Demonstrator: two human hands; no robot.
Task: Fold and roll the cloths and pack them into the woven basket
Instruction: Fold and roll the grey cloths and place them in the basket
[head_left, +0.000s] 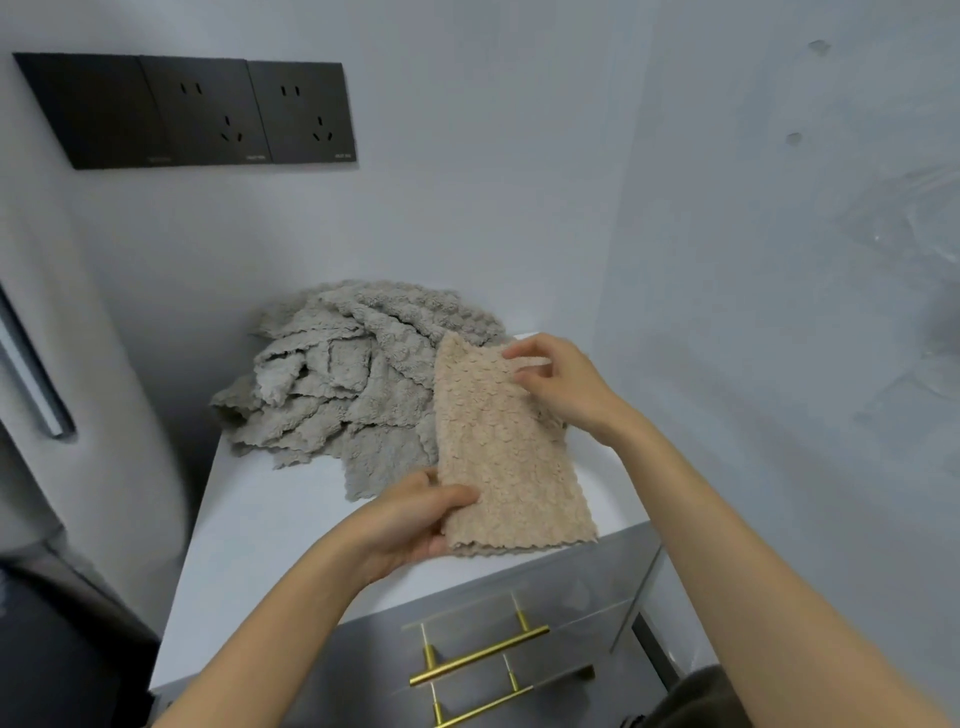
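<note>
Surface: white cabinet top (260, 545), flat, set in a wall corner.
Front: grey drawer fronts with 2 brass bar handles (480, 656).
Far end: heap of grey cloths (337, 384), crumpled, lying on the top and reaching its left edge.
Right front: beige cloth (504, 467), overlapping the heap; contact with the top unclear.

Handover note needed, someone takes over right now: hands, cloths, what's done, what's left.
Left hand: grips the near-left edge of the beige cloth.
Right hand: its fingers pinch the cloth's far corner.
Beige cloth: held over the white cabinet top; it looks folded into a strip and is not rolled.
Grey cloths: a loose, unfolded heap at the back of the cabinet top.
Woven basket: not in view.
Done: at most one fold on the beige cloth.
Left: roll it, fold and roll the grey cloths, pack them all.
</note>
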